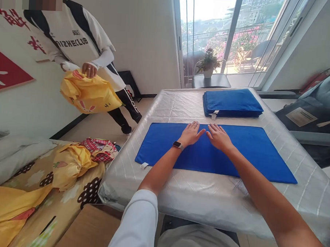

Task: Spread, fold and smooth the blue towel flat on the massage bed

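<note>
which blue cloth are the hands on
The long blue cloth lying flat under the left hand and right hand; the others sit folded in the blue stack beyond it, which neither hand touches.

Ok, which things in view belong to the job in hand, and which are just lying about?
Job:
blue cloth, spread flat under the left hand and right hand
stack of blue cloths beyond it, probably
silvery-covered table beneath both

Lying about, apparently:
potted plant on the chair
red plaid cloth
yellow bundle beside it
</note>
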A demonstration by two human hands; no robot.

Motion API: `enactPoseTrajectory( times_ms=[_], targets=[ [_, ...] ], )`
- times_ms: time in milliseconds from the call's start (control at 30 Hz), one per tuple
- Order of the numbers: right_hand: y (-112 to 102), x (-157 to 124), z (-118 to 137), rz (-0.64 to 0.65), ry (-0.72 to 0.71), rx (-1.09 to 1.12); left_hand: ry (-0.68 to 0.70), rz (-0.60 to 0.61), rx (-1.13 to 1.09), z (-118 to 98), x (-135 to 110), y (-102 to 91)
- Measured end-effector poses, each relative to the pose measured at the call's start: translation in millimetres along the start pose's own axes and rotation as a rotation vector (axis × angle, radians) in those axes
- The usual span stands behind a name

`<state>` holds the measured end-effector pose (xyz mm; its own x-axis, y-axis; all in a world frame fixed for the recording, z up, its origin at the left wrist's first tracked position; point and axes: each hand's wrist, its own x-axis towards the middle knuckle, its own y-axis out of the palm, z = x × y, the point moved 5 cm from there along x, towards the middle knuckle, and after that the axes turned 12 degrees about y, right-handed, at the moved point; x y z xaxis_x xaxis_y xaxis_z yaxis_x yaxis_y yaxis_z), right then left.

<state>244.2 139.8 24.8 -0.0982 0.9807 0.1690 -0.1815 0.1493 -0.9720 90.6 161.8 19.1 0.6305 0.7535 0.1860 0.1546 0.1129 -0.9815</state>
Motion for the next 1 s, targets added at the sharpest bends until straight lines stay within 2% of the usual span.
enactPoseTrajectory(
  times_ms=[100, 233, 400, 500, 567, 633, 833, 900, 1000],
  targets=[
    [20.9, 11.8, 15.0, 0.084, 0.065, 0.012, -0.028, 0.032, -0.039, -2.2, 8.7, 17.3],
    [37.2, 15.1, 15.9, 0.122, 0.092, 0.003, -0.006, 0.041, -0.071, -0.1, 7.6, 26.8],
    [38.3, 16.1, 13.9, 0.159, 0.095, -0.002, -0.027, 0.047, -0.099, -0.2, 7.7, 26.7],
    [33.3, 16.7, -1.7, 0.188, 0.142, -0.012, -0.059, 0.062, -0.113, 10.0, 3.7, 25.3],
    [27.1, 15.0, -26.8, 0.192, 0.201, -0.019, -0.109, 0.076, -0.119, 29.1, -7.0, 22.4],
    [18.9, 10.7, -64.0, 0.184, 0.269, -0.032, -0.178, 0.094, -0.113, 58.7, -26.3, 16.9],
    [-5.3, -13.4, -195.2, 0.164, 0.483, -0.058, -0.467, 0.092, -0.030, 166.5, -112.5, -8.5],
    [-9.5, -19.3, -221.3, 0.165, 0.536, -0.046, -0.534, 0.085, -0.020, 188.4, -132.7, -11.8],
    [-9.9, -21.5, -235.5, 0.185, 0.564, -0.041, -0.565, 0.081, -0.029, 201.8, -144.5, -9.5]
  ],
)
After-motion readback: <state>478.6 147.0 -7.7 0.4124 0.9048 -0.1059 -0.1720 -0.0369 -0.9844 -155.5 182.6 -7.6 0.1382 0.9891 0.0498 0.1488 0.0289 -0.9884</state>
